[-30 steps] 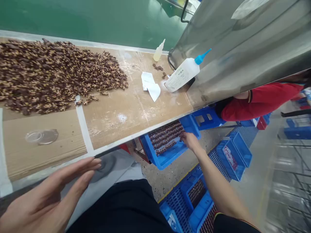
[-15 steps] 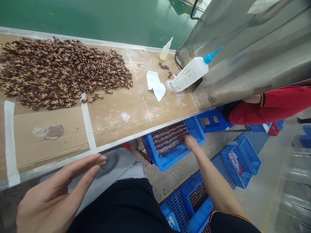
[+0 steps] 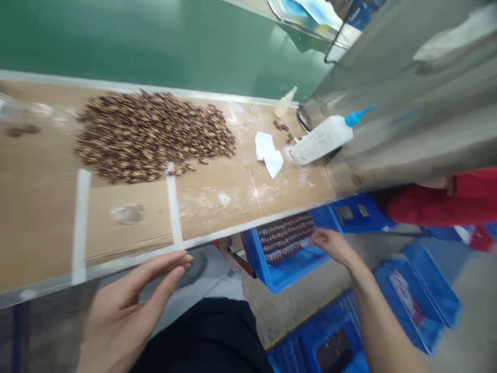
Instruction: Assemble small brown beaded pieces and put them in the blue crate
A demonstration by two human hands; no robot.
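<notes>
**Right hand (image 3: 330, 247) at a blue plastic crate (image 3: 272, 280), left hand (image 3: 124, 316) open in the air**

Rows of small brown-and-cream parts (image 3: 286, 238) lay packed tightly in the blue plastic crate, below the near edge of the workbench (image 3: 248, 194). They were too small to identify, but each looked light and fairly stiff. A loose piece would probably be best pinched singly by its ends, since a careless brush could disturb the neat rows.

The right hand's fingertips (image 3: 313, 238) were at the end of the rows nearest the hand, curved and slightly apart. Whether they were touching or pinching a part could not be told. The left hand was above the bench's near edge, its fingers spread and lightly curved around nothing.

On the workbench, a broad heap of the same-looking parts (image 3: 155, 137) lay left of centre, with a few loose pieces (image 3: 283, 127) farther along. Beside those stood a white squeeze bottle with a blue nozzle (image 3: 322, 140), lying on its side, and a small upright bottle (image 3: 284, 102), with a crumpled white tissue (image 3: 268, 154) just in front. A cardboard sheet (image 3: 128, 207) lay by the near edge.

Beyond the bench's right end rose a stainless-steel panel (image 3: 404, 114). Below that end, a co-worker's red sleeve (image 3: 438, 199) showed, while more blue crates (image 3: 411, 295) sat on the floor.
</notes>
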